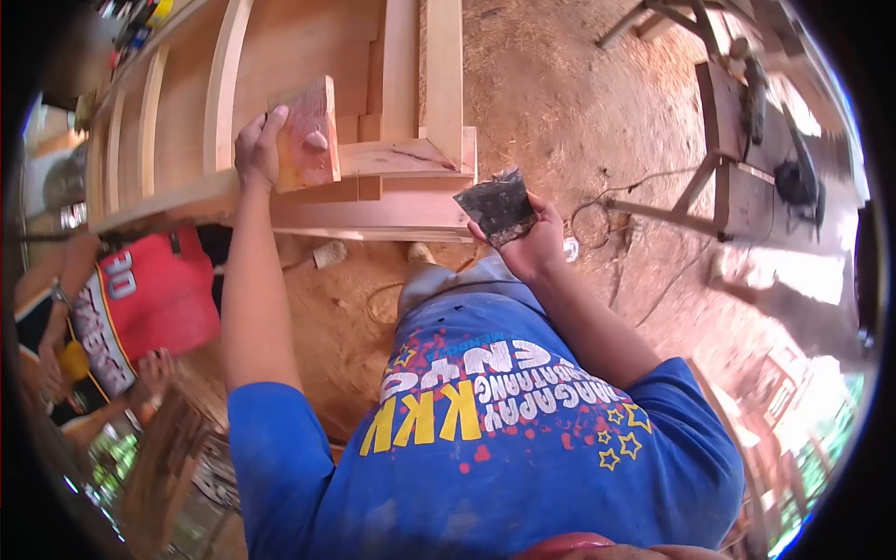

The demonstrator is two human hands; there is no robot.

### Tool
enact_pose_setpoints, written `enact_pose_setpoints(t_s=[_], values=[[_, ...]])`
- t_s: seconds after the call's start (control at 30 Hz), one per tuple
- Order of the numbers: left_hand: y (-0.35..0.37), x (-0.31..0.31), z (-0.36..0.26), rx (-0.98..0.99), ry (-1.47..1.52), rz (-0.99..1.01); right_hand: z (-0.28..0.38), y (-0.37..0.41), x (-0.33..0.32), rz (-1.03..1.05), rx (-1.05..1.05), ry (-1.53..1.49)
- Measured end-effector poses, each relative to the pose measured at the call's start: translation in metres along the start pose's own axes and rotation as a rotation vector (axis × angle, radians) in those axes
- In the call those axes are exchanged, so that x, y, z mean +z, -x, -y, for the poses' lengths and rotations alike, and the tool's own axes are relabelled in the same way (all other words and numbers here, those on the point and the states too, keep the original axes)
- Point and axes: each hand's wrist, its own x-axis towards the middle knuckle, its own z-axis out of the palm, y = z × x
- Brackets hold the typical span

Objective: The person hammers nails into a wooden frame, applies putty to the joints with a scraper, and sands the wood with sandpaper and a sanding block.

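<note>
My left hand (260, 147) grips a flat piece of wood (304, 140) by its left edge, above the pale wooden frame (401, 207). On the face of that piece lies a small pinkish lump (316, 140). To the right of the frame's corner, my right hand (534, 245) holds a dark, rough-edged flat piece (497, 207), its fingers around the lower right side. The dark piece's material cannot be made out.
Another person in a red and black jersey (154, 299) is at the left, hands near a yellow object (72, 362). A wooden bench (747, 140) with dark tools stands at the right. Cords (644, 177) cross the dirt floor (532, 84).
</note>
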Motion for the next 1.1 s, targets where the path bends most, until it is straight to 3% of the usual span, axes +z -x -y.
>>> enact_pose_setpoints(t_s=[0.23,0.5,0.57,0.67,0.73,0.8,0.9,1.0,1.1], values=[[0.008,0.001,-0.013,0.055,-0.068,-0.019,-0.07,-0.014,0.006,0.067,-0.34,-0.232],[0.015,-0.005,-0.025,0.089,-0.145,-0.007,-0.088,-0.002,0.046,0.068,-0.482,-0.329],[0.018,-0.006,-0.03,0.077,-0.154,0.002,-0.087,0.011,0.062,0.029,-0.499,-0.31],[0.022,-0.01,-0.035,0.05,-0.17,0.015,-0.076,0.034,0.075,0.243,-0.567,-0.325],[0.016,-0.007,-0.03,0.045,-0.167,0.001,-0.055,0.082,0.125,0.085,-0.731,-0.236],[0.019,-0.007,-0.024,0.031,-0.166,-0.004,-0.018,0.107,0.139,0.232,-0.821,-0.18],[0.02,-0.006,-0.028,0.024,-0.139,-0.041,0.033,0.13,0.135,0.412,-0.773,-0.148],[0.026,-0.005,-0.03,0.022,-0.112,-0.085,0.07,0.122,0.122,0.274,-0.695,-0.08],[0.019,-0.004,-0.021,-0.017,-0.103,-0.073,0.108,0.076,0.063,0.327,-0.427,-0.025]])
